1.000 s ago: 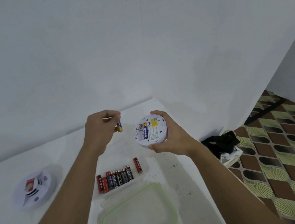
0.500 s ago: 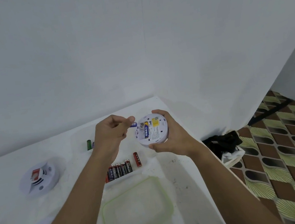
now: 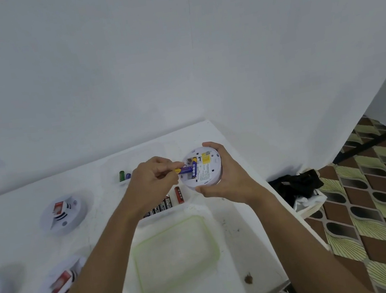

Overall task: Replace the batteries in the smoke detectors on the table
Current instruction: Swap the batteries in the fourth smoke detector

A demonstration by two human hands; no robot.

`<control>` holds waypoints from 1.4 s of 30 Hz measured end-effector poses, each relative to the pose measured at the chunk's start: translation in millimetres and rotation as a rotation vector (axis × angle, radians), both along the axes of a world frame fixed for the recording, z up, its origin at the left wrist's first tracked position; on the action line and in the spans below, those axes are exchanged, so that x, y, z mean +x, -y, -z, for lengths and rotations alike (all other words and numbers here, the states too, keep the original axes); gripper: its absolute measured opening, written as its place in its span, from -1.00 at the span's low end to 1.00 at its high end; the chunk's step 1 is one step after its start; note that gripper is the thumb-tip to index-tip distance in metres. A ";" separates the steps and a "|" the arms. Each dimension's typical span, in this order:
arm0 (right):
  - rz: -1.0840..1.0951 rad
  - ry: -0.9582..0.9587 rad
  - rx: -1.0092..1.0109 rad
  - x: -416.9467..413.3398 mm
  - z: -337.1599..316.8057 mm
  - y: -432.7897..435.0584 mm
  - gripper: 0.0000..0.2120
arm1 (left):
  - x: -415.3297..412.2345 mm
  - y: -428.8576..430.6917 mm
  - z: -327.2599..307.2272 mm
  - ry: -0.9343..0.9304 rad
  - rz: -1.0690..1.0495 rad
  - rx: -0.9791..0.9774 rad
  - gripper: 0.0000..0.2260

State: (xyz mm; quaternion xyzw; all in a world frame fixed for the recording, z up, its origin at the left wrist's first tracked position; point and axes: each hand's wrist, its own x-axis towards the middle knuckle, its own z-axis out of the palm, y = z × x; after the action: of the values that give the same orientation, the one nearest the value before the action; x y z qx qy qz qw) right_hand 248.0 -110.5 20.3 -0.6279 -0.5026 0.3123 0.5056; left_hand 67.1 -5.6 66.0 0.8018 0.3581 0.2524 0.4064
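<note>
My right hand (image 3: 226,181) grips a round white smoke detector (image 3: 209,171) above the table, its back side with a yellow label facing me. One blue battery lies in its open compartment. My left hand (image 3: 152,182) pinches a second blue and yellow battery (image 3: 183,170) with its tip at the compartment's left edge. A row of red and black batteries (image 3: 167,202) lies on the table just below my hands, partly hidden by my left wrist. Another smoke detector (image 3: 63,213) sits to the left, and two more detectors (image 3: 62,281) lie blurred at the lower left.
A clear lid with a green rim (image 3: 177,253) lies on the white table (image 3: 237,239) near me. A green battery and a blue one (image 3: 124,175) lie near the wall. The table's right edge drops to a patterned floor (image 3: 381,206) with a black bundle (image 3: 296,184).
My left hand has carried the blue battery from the left over to the detector, so its tip now meets the compartment. The view has tilted down and shows more of the table.
</note>
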 end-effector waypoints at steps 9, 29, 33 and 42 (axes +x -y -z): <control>-0.046 0.054 0.013 -8.6 2.5 31.4 -0.19 | -12.7 35.4 -0.8 0.105 0.057 -0.175 -0.91; -0.251 -0.093 0.015 -40.4 1.4 75.2 -0.09 | -48.6 115.7 29.4 0.585 -0.072 -0.826 -0.73; -0.306 -0.114 0.011 -50.3 -2.8 72.1 -0.06 | -58.2 118.3 29.5 0.577 -0.139 -0.826 -0.72; -0.416 -0.060 -0.029 -77.7 0.4 54.4 -0.07 | -92.9 111.7 29.4 0.515 -0.208 -0.737 -0.70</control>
State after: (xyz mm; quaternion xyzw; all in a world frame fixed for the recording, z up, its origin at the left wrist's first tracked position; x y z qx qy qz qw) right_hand 170.2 -164.9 19.9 -0.5084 -0.6015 0.4357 0.4358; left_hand -25.9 -117.3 36.6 0.4750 0.3900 0.3387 0.7124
